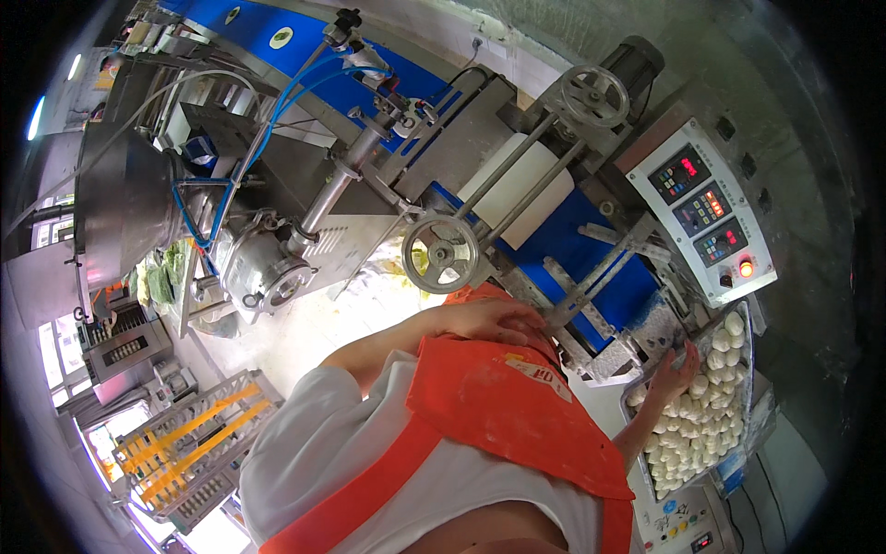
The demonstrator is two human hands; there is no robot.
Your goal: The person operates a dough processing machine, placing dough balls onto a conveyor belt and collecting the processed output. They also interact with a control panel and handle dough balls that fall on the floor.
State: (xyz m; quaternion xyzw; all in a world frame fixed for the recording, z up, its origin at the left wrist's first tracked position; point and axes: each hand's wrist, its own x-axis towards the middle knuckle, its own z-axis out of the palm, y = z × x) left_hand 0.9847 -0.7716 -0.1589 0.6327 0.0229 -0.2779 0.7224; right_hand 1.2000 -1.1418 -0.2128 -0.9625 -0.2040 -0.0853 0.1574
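My left hand [491,320] lies against the front of the orange apron [498,395], beside the machine's near edge, its fingers loosely bent and nothing visible in it. Over the rim of a metal tray [749,360] at the right is my right hand [675,374], fingers apart, close to the dough balls [699,415]. Whether its fingertips touch any dough is unclear. Many pale, rounded dough balls fill the tray. A wide white dough sheet [519,187] passes under metal rods on the machine, above the blue conveyor belt [554,242].
Handwheels [441,253] and a lit control panel [706,211] belong to the machine. A steel filling machine [266,266] with blue hoses stands at the left. Small round pieces lie on the far blue belt [311,48]. A rack [201,436] with yellow strips stands lower left.
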